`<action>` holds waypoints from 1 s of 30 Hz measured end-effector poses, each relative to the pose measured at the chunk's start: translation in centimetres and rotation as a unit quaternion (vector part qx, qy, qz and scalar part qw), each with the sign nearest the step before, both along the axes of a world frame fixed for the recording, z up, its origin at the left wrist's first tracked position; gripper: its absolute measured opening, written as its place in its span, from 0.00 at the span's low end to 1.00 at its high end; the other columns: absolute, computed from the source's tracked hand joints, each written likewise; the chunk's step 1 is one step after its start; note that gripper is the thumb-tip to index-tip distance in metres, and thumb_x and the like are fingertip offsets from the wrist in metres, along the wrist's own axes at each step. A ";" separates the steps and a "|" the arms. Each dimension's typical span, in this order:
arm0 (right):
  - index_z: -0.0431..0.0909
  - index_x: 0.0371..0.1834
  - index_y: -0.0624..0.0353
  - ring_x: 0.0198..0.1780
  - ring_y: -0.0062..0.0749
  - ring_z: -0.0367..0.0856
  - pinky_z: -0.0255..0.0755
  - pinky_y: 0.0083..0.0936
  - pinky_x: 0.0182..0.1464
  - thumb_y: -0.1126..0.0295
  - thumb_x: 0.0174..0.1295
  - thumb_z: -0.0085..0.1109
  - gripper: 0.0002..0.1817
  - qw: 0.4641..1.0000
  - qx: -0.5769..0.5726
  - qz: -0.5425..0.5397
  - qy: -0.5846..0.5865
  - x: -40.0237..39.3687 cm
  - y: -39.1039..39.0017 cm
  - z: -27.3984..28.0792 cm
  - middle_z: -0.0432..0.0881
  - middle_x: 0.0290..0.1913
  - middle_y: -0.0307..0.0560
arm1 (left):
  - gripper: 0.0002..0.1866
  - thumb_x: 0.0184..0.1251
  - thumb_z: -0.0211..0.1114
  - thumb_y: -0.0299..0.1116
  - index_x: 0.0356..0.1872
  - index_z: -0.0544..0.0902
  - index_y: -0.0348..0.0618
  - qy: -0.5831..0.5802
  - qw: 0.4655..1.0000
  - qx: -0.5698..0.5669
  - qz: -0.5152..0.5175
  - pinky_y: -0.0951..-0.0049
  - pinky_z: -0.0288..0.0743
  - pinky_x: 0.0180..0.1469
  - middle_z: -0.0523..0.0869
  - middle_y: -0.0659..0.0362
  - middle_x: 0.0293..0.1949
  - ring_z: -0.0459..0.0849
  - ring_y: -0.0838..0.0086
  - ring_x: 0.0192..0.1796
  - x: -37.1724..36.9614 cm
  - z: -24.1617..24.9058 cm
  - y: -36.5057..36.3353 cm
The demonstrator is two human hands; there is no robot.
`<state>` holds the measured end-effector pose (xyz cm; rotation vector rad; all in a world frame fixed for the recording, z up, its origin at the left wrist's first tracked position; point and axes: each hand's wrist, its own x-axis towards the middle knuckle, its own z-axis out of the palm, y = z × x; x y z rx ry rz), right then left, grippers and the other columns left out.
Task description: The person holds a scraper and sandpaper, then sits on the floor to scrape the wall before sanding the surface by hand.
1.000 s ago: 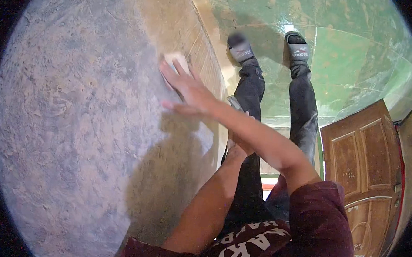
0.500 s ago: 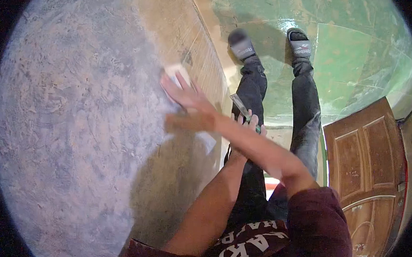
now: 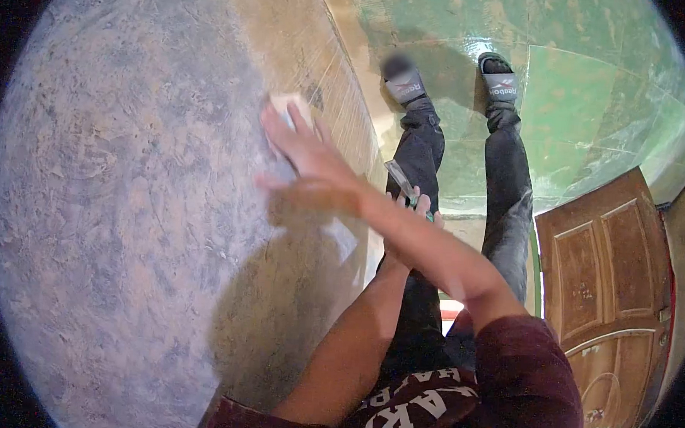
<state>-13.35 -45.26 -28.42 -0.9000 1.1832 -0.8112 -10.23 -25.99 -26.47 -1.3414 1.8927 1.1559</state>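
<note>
My right hand [image 3: 307, 150] lies flat over a pale pad [image 3: 290, 107], which looks like a sanding block, and presses it to the patchy grey-white wall [image 3: 126, 203]. Fingers hide most of the pad, and motion smears the hand a little. Lower down, my left hand [image 3: 416, 206] is closed round the green handle of a putty knife [image 3: 399, 177]. Its metal blade points up and to the left, in front of my trouser leg. My right forearm crosses above the left one.
Bare tan wall [image 3: 331, 66] borders the coated part, down to the green floor [image 3: 573, 94]. My feet in grey slides [image 3: 500, 84] stand on this floor. A brown panelled wooden door [image 3: 603, 259] is at the right.
My right hand has shifted slightly up and left along the wall with the pad. My left hand keeps the putty knife in nearly the same place.
</note>
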 end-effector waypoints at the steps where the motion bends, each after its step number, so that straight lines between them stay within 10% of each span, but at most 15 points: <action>1: 0.49 0.83 0.59 0.84 0.58 0.40 0.33 0.60 0.80 0.29 0.65 0.49 0.55 1.000 0.006 -0.005 0.030 -0.5 -2.7 -1.4 0.50 0.84 0.55 | 0.26 0.65 0.62 0.49 0.57 0.79 0.40 -0.001 1.000 -0.003 0.001 0.41 0.47 0.78 0.84 0.43 0.58 0.72 0.45 0.69 0.4 -0.4 0.7; 7: 0.48 0.82 0.64 0.84 0.60 0.42 0.37 0.59 0.80 0.30 0.65 0.50 0.56 1.000 0.012 0.011 0.012 -0.9 -2.0 -1.0 0.51 0.83 0.60 | 0.31 0.66 0.62 0.52 0.63 0.76 0.42 0.125 0.991 -0.032 0.022 0.43 0.49 0.78 0.72 0.47 0.71 0.70 0.44 0.71 0.9 -0.5 1.2; 12: 0.47 0.80 0.71 0.83 0.58 0.46 0.38 0.56 0.81 0.32 0.67 0.48 0.55 0.999 -0.014 0.022 0.022 -0.2 -1.2 1.0 0.52 0.81 0.66 | 0.24 0.67 0.63 0.48 0.54 0.79 0.39 -0.040 0.998 0.010 -0.041 0.43 0.53 0.77 0.81 0.44 0.63 0.76 0.48 0.65 -0.2 -0.2 -0.4; 14: 0.46 0.80 0.74 0.83 0.57 0.48 0.39 0.53 0.81 0.31 0.66 0.49 0.58 0.998 0.046 0.034 0.038 -1.3 -5.1 -1.6 0.50 0.82 0.67 | 0.36 0.68 0.59 0.56 0.70 0.69 0.43 0.060 0.995 0.005 -0.075 0.47 0.47 0.80 0.68 0.48 0.73 0.62 0.52 0.77 2.3 -2.1 3.8; 15: 0.46 0.80 0.74 0.83 0.57 0.48 0.39 0.53 0.81 0.31 0.66 0.49 0.58 0.998 0.047 0.035 0.039 -1.4 -5.7 -1.5 0.50 0.82 0.67 | 0.26 0.72 0.60 0.45 0.64 0.73 0.39 0.086 0.993 -0.005 0.077 0.51 0.55 0.77 0.75 0.47 0.69 0.76 0.53 0.66 1.2 -0.5 1.2; 19: 0.46 0.80 0.73 0.83 0.54 0.49 0.40 0.56 0.80 0.30 0.65 0.50 0.59 0.995 0.019 0.044 0.083 -0.8 -2.9 1.5 0.50 0.82 0.66 | 0.30 0.67 0.62 0.51 0.63 0.76 0.42 0.116 0.975 -0.189 -0.029 0.46 0.43 0.81 0.78 0.47 0.65 0.66 0.46 0.74 1.3 -1.1 1.7; 22: 0.45 0.81 0.71 0.83 0.53 0.49 0.38 0.62 0.80 0.29 0.65 0.50 0.59 0.992 -0.034 0.062 0.107 0.1 0.0 3.1 0.50 0.82 0.64 | 0.26 0.66 0.62 0.50 0.55 0.80 0.40 -0.047 0.995 0.089 0.013 0.43 0.44 0.80 0.82 0.45 0.60 0.70 0.42 0.70 -1.2 0.4 -2.7; 30: 0.45 0.83 0.60 0.84 0.53 0.48 0.36 0.64 0.79 0.31 0.64 0.52 0.56 0.995 -0.047 -0.025 0.086 0.1 -3.7 -3.8 0.49 0.83 0.59 | 0.32 0.66 0.60 0.54 0.65 0.76 0.44 0.120 0.991 -0.035 -0.047 0.44 0.51 0.78 0.74 0.47 0.70 0.70 0.47 0.71 1.8 -0.8 0.4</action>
